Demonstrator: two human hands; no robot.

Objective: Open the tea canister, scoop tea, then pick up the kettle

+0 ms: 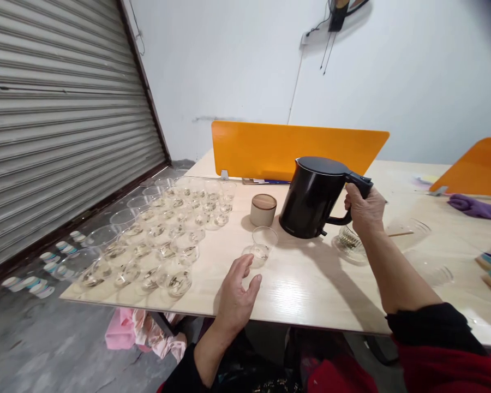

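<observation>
My right hand (pixel 365 210) is closed round the handle of a black electric kettle (pixel 314 196), which is raised slightly above the light wooden table (pixel 311 284) with its spout towards the left. Just left of and below the kettle stands a single clear plastic cup (pixel 262 245) with a little at its bottom. My left hand (pixel 238 289) hovers open just in front of that cup, fingers apart, holding nothing. A small beige jar with a wooden lid (pixel 263 209) stands behind the cup.
Several rows of clear cups (pixel 163 234) with contents cover the table's left part. An orange divider (pixel 298 150) stands at the back, another (pixel 478 166) at the right. A glass dish (pixel 349 243) lies under my right forearm. A purple cloth (pixel 477 207) lies far right. Pink fabric (pixel 135 333) is below the table.
</observation>
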